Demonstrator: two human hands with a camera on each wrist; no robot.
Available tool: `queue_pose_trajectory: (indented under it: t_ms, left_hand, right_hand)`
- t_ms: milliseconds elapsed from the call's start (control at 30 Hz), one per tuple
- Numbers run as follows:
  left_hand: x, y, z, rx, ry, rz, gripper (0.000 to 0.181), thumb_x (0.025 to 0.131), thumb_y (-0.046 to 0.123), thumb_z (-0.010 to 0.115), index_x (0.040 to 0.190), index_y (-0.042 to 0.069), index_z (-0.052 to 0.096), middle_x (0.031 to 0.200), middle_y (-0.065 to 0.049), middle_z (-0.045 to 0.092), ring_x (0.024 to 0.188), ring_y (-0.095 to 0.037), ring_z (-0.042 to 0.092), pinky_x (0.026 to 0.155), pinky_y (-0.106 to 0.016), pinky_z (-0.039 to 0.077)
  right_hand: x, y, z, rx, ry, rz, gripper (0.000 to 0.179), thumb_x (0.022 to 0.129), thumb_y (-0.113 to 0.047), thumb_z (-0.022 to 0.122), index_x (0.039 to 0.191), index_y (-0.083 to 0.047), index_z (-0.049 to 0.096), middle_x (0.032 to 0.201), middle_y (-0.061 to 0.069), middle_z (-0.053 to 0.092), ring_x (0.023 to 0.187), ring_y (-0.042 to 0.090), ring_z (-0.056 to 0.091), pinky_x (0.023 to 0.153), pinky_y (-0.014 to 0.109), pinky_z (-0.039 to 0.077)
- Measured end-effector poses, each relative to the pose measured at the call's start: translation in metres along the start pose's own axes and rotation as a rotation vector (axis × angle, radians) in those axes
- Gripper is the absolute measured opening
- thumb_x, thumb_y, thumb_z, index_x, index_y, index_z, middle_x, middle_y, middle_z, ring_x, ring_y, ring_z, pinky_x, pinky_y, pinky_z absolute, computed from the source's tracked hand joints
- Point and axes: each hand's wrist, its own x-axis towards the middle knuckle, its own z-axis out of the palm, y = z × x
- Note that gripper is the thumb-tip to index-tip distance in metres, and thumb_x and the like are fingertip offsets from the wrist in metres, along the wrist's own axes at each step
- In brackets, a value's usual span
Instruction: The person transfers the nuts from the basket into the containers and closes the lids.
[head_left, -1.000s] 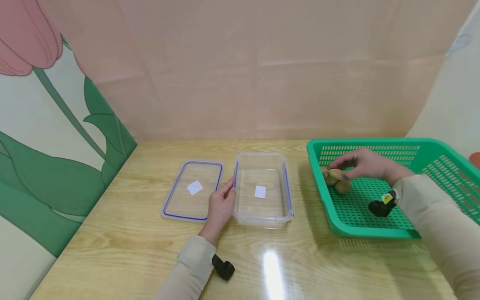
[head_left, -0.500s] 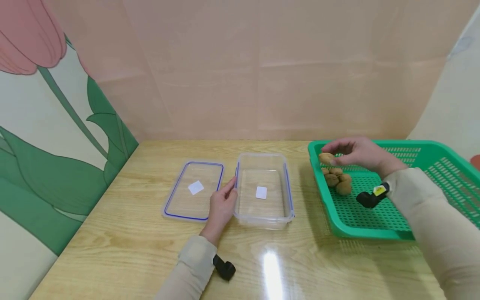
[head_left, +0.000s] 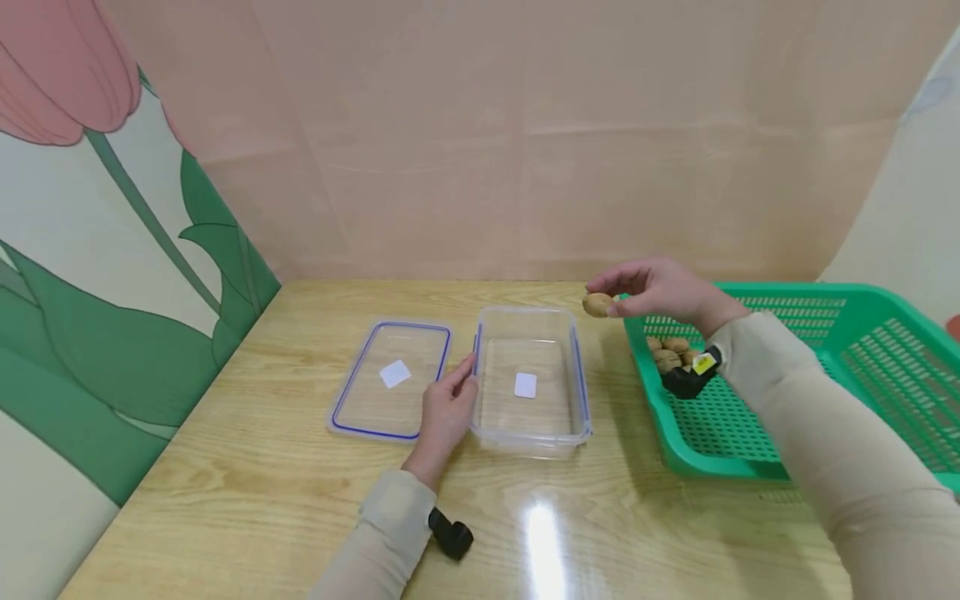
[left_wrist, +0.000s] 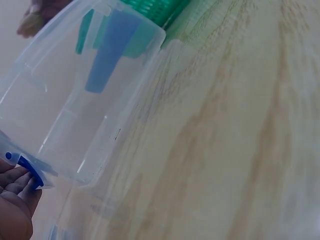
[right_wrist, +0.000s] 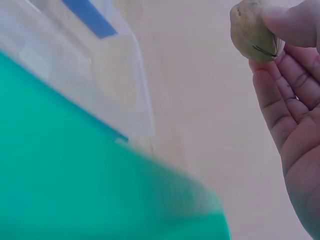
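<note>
My right hand (head_left: pixel 667 287) pinches a walnut (head_left: pixel 597 305) between thumb and fingers, above the table between the box and the basket. In the right wrist view the walnut (right_wrist: pixel 254 31) shows its seam, with the thumb on top. My left hand (head_left: pixel 447 408) holds the left side of a clear plastic food container (head_left: pixel 528 417), fingers at its blue-edged side flap (left_wrist: pixel 31 171). The container stands without its lid, a white label showing through it. More walnuts (head_left: pixel 667 358) lie in the left end of the green basket (head_left: pixel 678 457), partly hidden by the right wrist camera.
The container's clear lid (head_left: pixel 367 400), with a blue seal and white label, lies flat left of the box. A pink sheet (head_left: pixel 450 150) hangs behind the wooden table (head_left: pixel 247 467). A flower-patterned panel (head_left: pixel 135 333) borders the left.
My right hand has lifted the walnut out of the green basket and carried it left over the rim, towards the container. My left hand keeps its place on the container.
</note>
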Motion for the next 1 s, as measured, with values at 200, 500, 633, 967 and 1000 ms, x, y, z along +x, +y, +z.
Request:
queue_pose_trajectory:
  t_ms: [200, 500, 633, 967, 1000]
  left_hand:
    - [0.001, 0.000, 0.003, 0.003, 0.006, 0.005, 0.037, 0.089, 0.013, 0.054, 0.126, 0.016, 0.057, 0.130, 0.000, 0.055, 0.122, -0.019, 0.050, 0.098, -0.033, 0.045]
    - [0.004, -0.002, 0.006, 0.019, 0.013, 0.022, 0.038, 0.088, 0.012, 0.054, 0.125, 0.015, 0.057, 0.129, -0.002, 0.055, 0.119, -0.020, 0.052, 0.097, -0.033, 0.047]
    - [0.006, -0.003, 0.008, 0.028, 0.017, 0.023, 0.038, 0.088, 0.012, 0.054, 0.125, 0.015, 0.057, 0.128, -0.003, 0.056, 0.118, -0.019, 0.054, 0.095, -0.032, 0.048]
    - [0.005, -0.004, 0.013, 0.048, 0.018, 0.070, 0.039, 0.086, 0.011, 0.053, 0.125, 0.011, 0.058, 0.126, -0.007, 0.057, 0.110, -0.019, 0.058, 0.090, -0.034, 0.051]
    - [0.005, -0.004, 0.013, 0.049, 0.017, 0.075, 0.039, 0.086, 0.011, 0.053, 0.125, 0.010, 0.058, 0.126, -0.007, 0.058, 0.109, -0.019, 0.058, 0.088, -0.033, 0.052]
  right_hand:
    - [0.022, -0.005, 0.018, 0.054, -0.082, -0.137, 0.037, 0.077, 0.001, 0.068, 0.112, 0.009, 0.060, 0.103, -0.010, 0.068, 0.098, 0.004, 0.060, 0.087, 0.021, 0.051]
    - [0.047, -0.008, 0.050, 0.048, -0.305, -0.143, 0.038, 0.078, -0.001, 0.066, 0.115, 0.005, 0.061, 0.113, 0.012, 0.065, 0.101, 0.013, 0.060, 0.090, 0.029, 0.050]
    - [0.057, -0.009, 0.064, 0.022, -0.412, -0.129, 0.038, 0.078, -0.002, 0.066, 0.115, 0.004, 0.061, 0.114, 0.015, 0.065, 0.103, 0.019, 0.060, 0.093, 0.035, 0.049]
    - [0.072, 0.003, 0.102, -0.070, -0.602, -0.051, 0.038, 0.072, 0.006, 0.065, 0.110, 0.006, 0.064, 0.107, 0.015, 0.068, 0.093, 0.011, 0.063, 0.081, 0.025, 0.054]
    - [0.073, 0.004, 0.104, -0.081, -0.616, -0.053, 0.038, 0.071, 0.006, 0.065, 0.110, 0.006, 0.064, 0.107, 0.014, 0.068, 0.093, 0.010, 0.062, 0.082, 0.024, 0.053]
